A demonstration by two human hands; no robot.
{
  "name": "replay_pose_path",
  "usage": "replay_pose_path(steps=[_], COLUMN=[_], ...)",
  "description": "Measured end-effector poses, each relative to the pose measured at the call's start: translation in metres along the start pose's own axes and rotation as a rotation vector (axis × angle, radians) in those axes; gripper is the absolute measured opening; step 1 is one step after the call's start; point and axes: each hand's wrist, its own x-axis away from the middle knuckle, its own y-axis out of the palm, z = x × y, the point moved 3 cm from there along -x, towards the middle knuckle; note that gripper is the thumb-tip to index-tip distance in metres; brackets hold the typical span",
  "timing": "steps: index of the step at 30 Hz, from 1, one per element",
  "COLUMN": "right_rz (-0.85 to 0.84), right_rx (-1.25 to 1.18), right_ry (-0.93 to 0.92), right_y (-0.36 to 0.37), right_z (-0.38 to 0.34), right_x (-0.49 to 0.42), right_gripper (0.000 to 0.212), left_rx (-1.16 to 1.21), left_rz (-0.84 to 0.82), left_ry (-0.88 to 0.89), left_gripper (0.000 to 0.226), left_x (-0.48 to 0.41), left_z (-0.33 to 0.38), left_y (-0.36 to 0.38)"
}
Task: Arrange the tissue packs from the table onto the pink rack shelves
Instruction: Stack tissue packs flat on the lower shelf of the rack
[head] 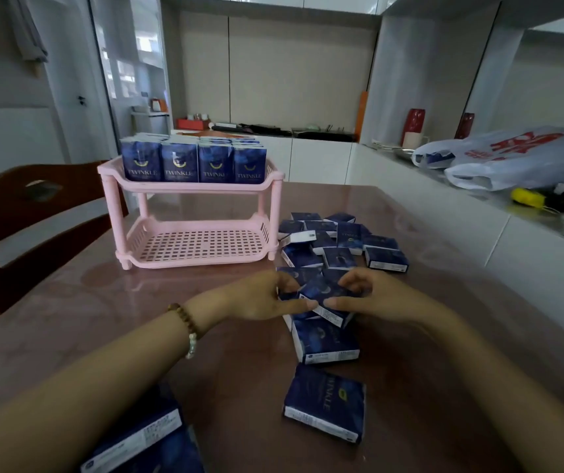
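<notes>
Where the two hands meet low over the bench (103, 302), one tissue pack (323, 297) sits tilted between them. Left hand (260, 297) grips its left end, fingers curled over the top, thumb along the near edge. Right hand (373, 295) grips the right end the same way. The thumb tips nearly meet. The pack is dark blue with a white printed side.

Directly under the hands lie more packs, partly hidden. Nearer the person: a flat pack (325, 341), then a second pack (325, 402), apart from each other. A corner pack (144, 438) shows under the left forearm at the frame's bottom edge. Beyond the hands, a loose heap of packs (338, 240) lies on the bench, just right of the pink rack (198, 257).

Upper shelf holds standing packs (193, 162), four across, fronts reading TWINKLE, with further rows behind. Lower shelf (202, 242): grid floor visible.

Beaded bracelet (185, 327) on the left wrist. Dark wooden chair (34, 206) left of the rack. At right, a side bench (478, 206) carries a white plastic bag (513, 158) with red print.
</notes>
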Motion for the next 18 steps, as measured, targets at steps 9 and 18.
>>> replay_pose_path(steps=[9,18], right_rz=[0.008,-0.069], right_rx=[-0.254,-0.582], right_ry=[0.046,-0.004], right_y=[0.008,0.025], right_z=[0.001,0.003], right_x=[-0.003,-0.009], right_gripper=[0.029,0.072], left_rx=[0.24,0.497], left_rz=[-0.002,0.097], left_ry=[0.008,0.007], left_gripper=[0.023,0.041], left_x=[0.004,0.011], left_z=[-0.01,-0.007], left_y=[0.008,-0.006])
